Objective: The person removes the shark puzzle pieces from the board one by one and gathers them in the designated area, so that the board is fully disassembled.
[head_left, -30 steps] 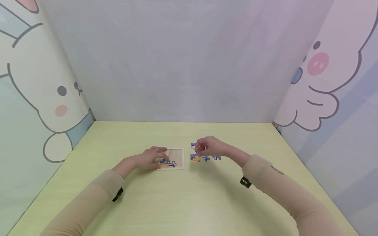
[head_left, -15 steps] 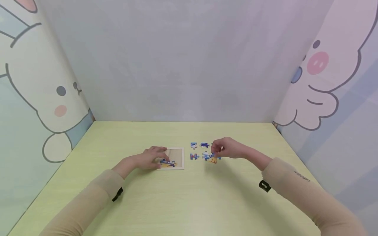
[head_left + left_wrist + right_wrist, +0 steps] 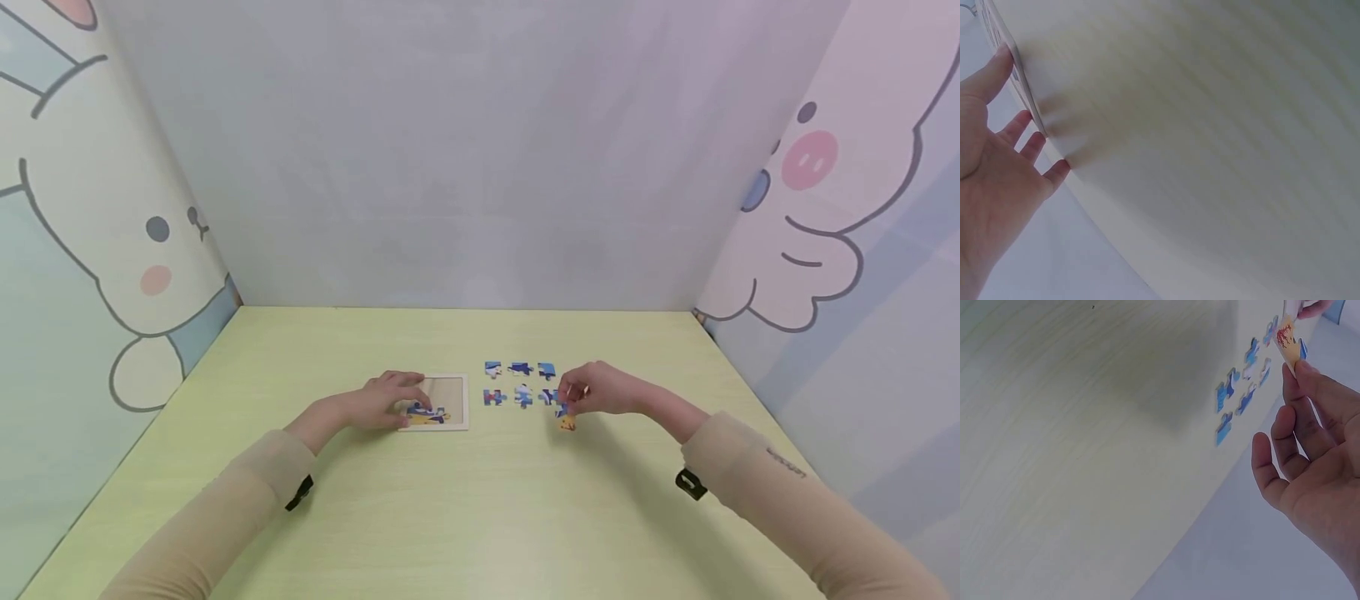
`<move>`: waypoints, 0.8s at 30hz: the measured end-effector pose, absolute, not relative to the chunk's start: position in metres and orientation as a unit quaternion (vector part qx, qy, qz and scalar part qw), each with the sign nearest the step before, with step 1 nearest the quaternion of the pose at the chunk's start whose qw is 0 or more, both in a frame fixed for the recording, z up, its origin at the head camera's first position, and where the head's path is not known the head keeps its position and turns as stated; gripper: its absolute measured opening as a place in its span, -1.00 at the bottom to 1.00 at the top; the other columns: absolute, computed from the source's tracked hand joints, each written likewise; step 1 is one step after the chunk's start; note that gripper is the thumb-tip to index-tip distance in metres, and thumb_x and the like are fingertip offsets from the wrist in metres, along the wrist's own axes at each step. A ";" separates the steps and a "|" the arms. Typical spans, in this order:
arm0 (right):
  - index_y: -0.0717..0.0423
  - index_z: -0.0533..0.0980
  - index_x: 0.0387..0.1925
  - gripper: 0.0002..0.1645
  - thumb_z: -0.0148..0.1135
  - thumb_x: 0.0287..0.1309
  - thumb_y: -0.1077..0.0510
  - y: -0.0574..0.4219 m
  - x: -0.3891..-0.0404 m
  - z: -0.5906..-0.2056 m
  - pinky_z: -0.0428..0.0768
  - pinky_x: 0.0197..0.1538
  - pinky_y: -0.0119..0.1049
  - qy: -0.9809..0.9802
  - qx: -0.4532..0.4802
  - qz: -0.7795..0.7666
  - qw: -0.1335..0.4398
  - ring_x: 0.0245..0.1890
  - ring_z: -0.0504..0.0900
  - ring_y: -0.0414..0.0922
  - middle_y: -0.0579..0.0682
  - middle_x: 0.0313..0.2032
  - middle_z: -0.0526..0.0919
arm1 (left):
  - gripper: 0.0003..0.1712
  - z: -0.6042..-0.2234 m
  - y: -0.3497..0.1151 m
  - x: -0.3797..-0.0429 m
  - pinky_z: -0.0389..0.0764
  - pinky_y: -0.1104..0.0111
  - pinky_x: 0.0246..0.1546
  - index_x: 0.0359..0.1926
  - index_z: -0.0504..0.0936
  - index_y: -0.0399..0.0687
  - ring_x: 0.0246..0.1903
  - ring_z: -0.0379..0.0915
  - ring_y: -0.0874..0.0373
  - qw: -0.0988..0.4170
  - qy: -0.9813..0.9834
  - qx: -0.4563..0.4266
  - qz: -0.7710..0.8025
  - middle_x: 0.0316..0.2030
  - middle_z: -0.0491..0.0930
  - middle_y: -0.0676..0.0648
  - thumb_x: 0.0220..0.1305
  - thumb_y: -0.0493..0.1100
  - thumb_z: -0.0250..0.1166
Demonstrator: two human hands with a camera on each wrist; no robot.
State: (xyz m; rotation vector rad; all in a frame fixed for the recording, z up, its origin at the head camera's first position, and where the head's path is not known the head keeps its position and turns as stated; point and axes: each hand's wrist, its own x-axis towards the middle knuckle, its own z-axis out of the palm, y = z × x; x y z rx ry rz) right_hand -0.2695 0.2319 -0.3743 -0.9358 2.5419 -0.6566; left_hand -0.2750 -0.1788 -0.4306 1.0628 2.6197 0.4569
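Note:
My right hand (image 3: 600, 389) pinches a jigsaw piece (image 3: 566, 421) between thumb and fingertips, just above the table. It is blue and orange-yellow; the right wrist view shows red marks on the piece (image 3: 1285, 337). My left hand (image 3: 386, 402) rests spread over the left side of a shallow jigsaw frame (image 3: 465, 404) with a pale rim. In the left wrist view its thumb and fingertips touch the edge of the frame (image 3: 1025, 90). Joined pieces (image 3: 431, 417) line the frame's near side, partly hidden by the fingers.
Several loose jigsaw pieces (image 3: 522, 397) lie face up in two rows between the frame and my right hand, one partly behind its fingertips. The pale yellow table (image 3: 465, 508) runs back to a grey wall (image 3: 465, 167). Side walls with cartoon animals stand left and right.
My right hand has carried the pinched piece rightward and slightly nearer, past the loose pieces, uncovering the rows. The left hand and frame have stayed put.

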 end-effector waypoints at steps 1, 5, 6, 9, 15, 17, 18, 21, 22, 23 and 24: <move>-0.01 0.57 -0.34 -0.90 0.34 0.08 0.21 0.233 -0.270 -0.376 0.56 -0.25 -0.38 0.897 -0.331 -0.235 0.176 -0.39 0.54 -0.26 -0.22 -0.45 0.62 | -0.60 -0.430 -0.179 -0.275 0.02 -0.31 0.21 0.14 0.47 0.26 0.38 -0.11 -0.27 0.138 0.906 0.368 0.157 0.42 0.06 -0.20 0.29 -0.12 0.22; 0.01 0.57 -0.35 -0.89 0.34 0.06 0.25 0.236 -0.274 -0.387 0.56 -0.24 -0.37 0.893 -0.336 -0.247 0.170 -0.39 0.56 -0.27 -0.20 -0.45 0.63 | -0.59 -0.431 -0.179 -0.276 0.03 -0.33 0.20 0.14 0.47 0.25 0.37 -0.11 -0.29 0.137 0.905 0.372 0.156 0.42 0.05 -0.22 0.29 -0.13 0.22; 0.01 0.57 -0.35 -0.88 0.34 0.06 0.25 0.236 -0.275 -0.390 0.56 -0.24 -0.38 0.893 -0.334 -0.249 0.171 -0.39 0.56 -0.27 -0.19 -0.45 0.63 | -0.59 -0.431 -0.179 -0.276 0.03 -0.33 0.20 0.14 0.46 0.25 0.37 -0.11 -0.30 0.137 0.905 0.372 0.155 0.42 0.05 -0.23 0.29 -0.13 0.22; 0.00 0.57 -0.35 -0.88 0.34 0.07 0.25 0.235 -0.277 -0.397 0.55 -0.23 -0.39 0.896 -0.321 -0.249 0.177 -0.37 0.54 -0.26 -0.19 -0.42 0.62 | -0.59 -0.431 -0.179 -0.277 0.03 -0.33 0.19 0.14 0.46 0.25 0.37 -0.12 -0.30 0.138 0.905 0.372 0.154 0.42 0.05 -0.23 0.28 -0.13 0.23; 0.01 0.57 -0.33 -0.90 0.31 0.10 0.24 0.231 -0.278 -0.408 0.52 -0.23 -0.38 0.906 -0.307 -0.231 0.180 -0.35 0.49 -0.23 -0.18 -0.40 0.58 | -0.60 -0.429 -0.178 -0.276 0.01 -0.34 0.19 0.11 0.47 0.24 0.37 -0.13 -0.31 0.143 0.906 0.365 0.161 0.42 0.05 -0.24 0.26 -0.14 0.24; 0.01 0.57 -0.33 -0.91 0.30 0.11 0.24 0.231 -0.278 -0.412 0.51 -0.24 -0.38 0.908 -0.305 -0.227 0.175 -0.36 0.47 -0.23 -0.19 -0.41 0.56 | -0.59 -0.429 -0.177 -0.276 0.01 -0.33 0.20 0.12 0.46 0.23 0.37 -0.13 -0.29 0.146 0.907 0.360 0.162 0.42 0.04 -0.22 0.26 -0.15 0.25; 0.01 0.57 -0.34 -0.92 0.29 0.12 0.25 0.231 -0.278 -0.413 0.51 -0.25 -0.38 0.909 -0.305 -0.227 0.172 -0.37 0.47 -0.23 -0.18 -0.42 0.56 | -0.58 -0.429 -0.177 -0.276 0.01 -0.32 0.21 0.13 0.45 0.22 0.37 -0.13 -0.28 0.147 0.908 0.357 0.164 0.42 0.04 -0.21 0.26 -0.15 0.25; -0.02 0.57 -0.34 -0.91 0.28 0.13 0.24 0.232 -0.279 -0.418 0.50 -0.26 -0.40 0.912 -0.300 -0.226 0.167 -0.38 0.46 -0.24 -0.19 -0.42 0.55 | -0.53 -0.430 -0.176 -0.277 0.02 -0.30 0.23 0.16 0.39 0.14 0.37 -0.10 -0.26 0.146 0.910 0.348 0.172 0.41 0.07 -0.20 0.24 -0.14 0.27; -0.03 0.57 -0.34 -0.91 0.28 0.13 0.24 0.232 -0.279 -0.419 0.50 -0.26 -0.40 0.913 -0.298 -0.225 0.166 -0.38 0.46 -0.24 -0.19 -0.43 0.55 | -0.50 -0.430 -0.176 -0.277 0.01 -0.28 0.24 0.19 0.37 0.10 0.37 -0.09 -0.26 0.145 0.911 0.343 0.176 0.40 0.08 -0.19 0.23 -0.13 0.28; -0.03 0.57 -0.34 -0.90 0.28 0.13 0.24 0.232 -0.279 -0.420 0.49 -0.27 -0.41 0.913 -0.295 -0.226 0.167 -0.38 0.46 -0.24 -0.20 -0.42 0.55 | -0.45 -0.431 -0.177 -0.278 0.02 -0.25 0.26 0.22 0.35 0.05 0.36 -0.08 -0.24 0.144 0.913 0.337 0.179 0.39 0.10 -0.18 0.23 -0.12 0.29; -0.02 0.57 -0.34 -0.90 0.28 0.12 0.25 0.232 -0.279 -0.420 0.49 -0.27 -0.40 0.913 -0.295 -0.228 0.167 -0.38 0.46 -0.23 -0.19 -0.43 0.55 | -0.40 -0.432 -0.177 -0.278 0.03 -0.23 0.27 0.25 0.32 0.01 0.36 -0.06 -0.23 0.142 0.915 0.330 0.182 0.38 0.13 -0.17 0.22 -0.11 0.30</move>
